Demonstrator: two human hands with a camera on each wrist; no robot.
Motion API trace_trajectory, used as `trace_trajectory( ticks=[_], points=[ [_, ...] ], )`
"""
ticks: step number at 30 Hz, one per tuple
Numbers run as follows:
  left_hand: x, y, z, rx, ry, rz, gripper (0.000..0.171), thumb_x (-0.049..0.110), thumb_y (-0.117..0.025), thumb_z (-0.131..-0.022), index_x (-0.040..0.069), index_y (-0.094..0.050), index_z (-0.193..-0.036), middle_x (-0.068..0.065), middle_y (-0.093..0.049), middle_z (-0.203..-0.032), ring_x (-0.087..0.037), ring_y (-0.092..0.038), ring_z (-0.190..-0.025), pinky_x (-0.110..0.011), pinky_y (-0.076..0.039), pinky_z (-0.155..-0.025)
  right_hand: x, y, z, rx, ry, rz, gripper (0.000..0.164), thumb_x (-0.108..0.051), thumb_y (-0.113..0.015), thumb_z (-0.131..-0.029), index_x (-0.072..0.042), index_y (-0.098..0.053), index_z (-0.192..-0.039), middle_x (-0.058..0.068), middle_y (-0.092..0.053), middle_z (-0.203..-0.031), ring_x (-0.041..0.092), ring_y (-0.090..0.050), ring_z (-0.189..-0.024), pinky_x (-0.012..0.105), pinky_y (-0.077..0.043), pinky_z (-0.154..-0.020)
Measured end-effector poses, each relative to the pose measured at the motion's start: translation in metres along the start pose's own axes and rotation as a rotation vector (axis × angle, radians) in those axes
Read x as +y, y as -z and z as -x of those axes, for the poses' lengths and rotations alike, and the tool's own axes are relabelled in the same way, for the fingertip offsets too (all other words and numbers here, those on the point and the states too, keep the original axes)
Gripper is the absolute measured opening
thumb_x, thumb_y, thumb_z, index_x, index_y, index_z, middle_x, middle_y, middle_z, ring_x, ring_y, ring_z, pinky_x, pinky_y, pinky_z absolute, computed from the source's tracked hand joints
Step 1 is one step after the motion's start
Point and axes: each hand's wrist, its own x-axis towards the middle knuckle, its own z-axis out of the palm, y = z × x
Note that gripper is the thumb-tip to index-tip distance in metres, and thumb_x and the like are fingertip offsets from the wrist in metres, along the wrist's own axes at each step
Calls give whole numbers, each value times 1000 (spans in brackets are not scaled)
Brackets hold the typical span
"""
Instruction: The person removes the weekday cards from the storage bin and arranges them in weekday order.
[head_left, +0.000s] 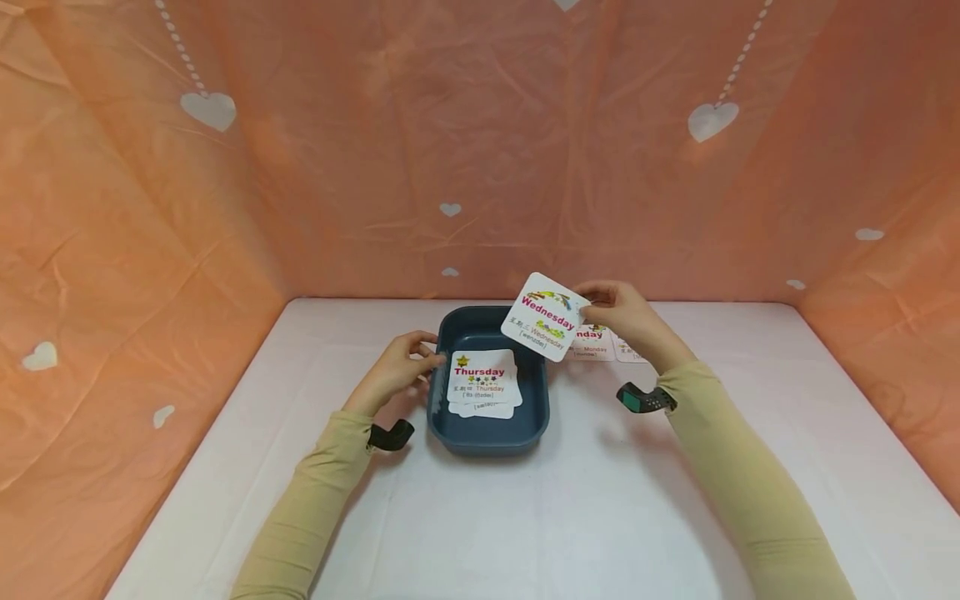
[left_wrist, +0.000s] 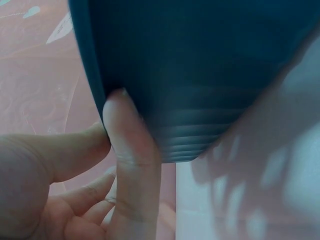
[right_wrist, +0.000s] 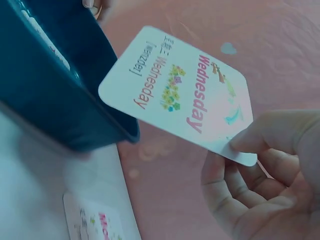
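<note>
My right hand (head_left: pixel 621 321) pinches the corner of a white "Wednesday" flashcard (head_left: pixel 543 321), which tilts over the right rim of a dark blue plastic tray (head_left: pixel 487 435). In the right wrist view the thumb lies on the printed face of the flashcard (right_wrist: pixel 175 92), with fingers behind it. My left hand (head_left: pixel 397 371) pinches the tray's left rim between thumb and finger; the left wrist view shows this grip on the tray wall (left_wrist: pixel 190 75) close up. Inside the tray, a "Thursday" flashcard (head_left: pixel 483 375) lies on top of other cards whose faces are mostly covered.
On the table right of the tray lie a "Monday" flashcard (head_left: pixel 592 346) and another card (head_left: pixel 628 352), partly hidden by the right hand and arm. The white table (head_left: pixel 480 533) meets an orange curtain (head_left: pixel 360 167) with white hearts at the back and sides.
</note>
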Motion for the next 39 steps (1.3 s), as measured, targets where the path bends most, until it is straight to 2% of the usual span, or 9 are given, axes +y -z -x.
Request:
trace_trajectory(
  ticks=[7,10,15,23,30,34,39],
  points=[
    [0,0,1,2,-4,-5,47,9,-64,-92,-5,-46,-134,-18,-58,-95,-18,-59,-64,-33,-54,-55,15,25,23,78,-38,-29,38,1,-57,-91,8,-51,-127,16,-59,-111,14,-61,-93,24,-50,-79],
    [0,1,2,4,3,-9,47,9,-64,-93,-5,-46,-134,-19,-58,-96,-18,-59,-65,-32,-54,-55,19,35,31,109,-64,-68,39,1,-55,-92,9,-47,-129,14,-57,-111,14,-60,-94,27,-51,-83],
    [-1,2,4,6,5,-6,47,9,-64,-92,-5,-46,-134,-18,-58,-95,-18,-59,-65,-34,-55,-56,26,52,43,136,-95,-146,40,0,-54,-94,11,-41,-131,5,-59,-105,11,-60,-92,23,-51,-81],
    [-1,3,3,10,-12,-20,46,9,-63,-93,-6,-46,-134,-18,-59,-94,-18,-60,-64,-33,-54,-55,26,86,59,179,-168,-191,42,-8,-60,-94,2,-44,-131,-7,-60,-105,6,-59,-95,19,-50,-83],
    [-2,4,2,20,5,-13,46,9,-64,-93,-3,-47,-134,-17,-59,-92,-18,-60,-61,-33,-54,-54,38,117,73,209,-116,-380,19,-5,-64,-92,-14,-62,-108,-8,-64,-100,5,-60,-92,19,-51,-78],
    [-3,4,2,21,1,-14,46,9,-63,-93,-4,-47,-134,-16,-59,-92,-18,-60,-63,-32,-53,-54,46,129,77,244,-113,-436,19,-1,-63,-90,-16,-65,-100,-6,-66,-95,6,-61,-87,20,-52,-75],
    [-4,2,2,20,2,-3,46,11,-64,-93,-3,-47,-134,-16,-59,-92,-19,-60,-65,-32,-53,-55,55,142,80,313,-152,-502,20,1,-66,-88,-17,-66,-93,-4,-65,-87,8,-62,-80,21,-53,-69]
  ],
)
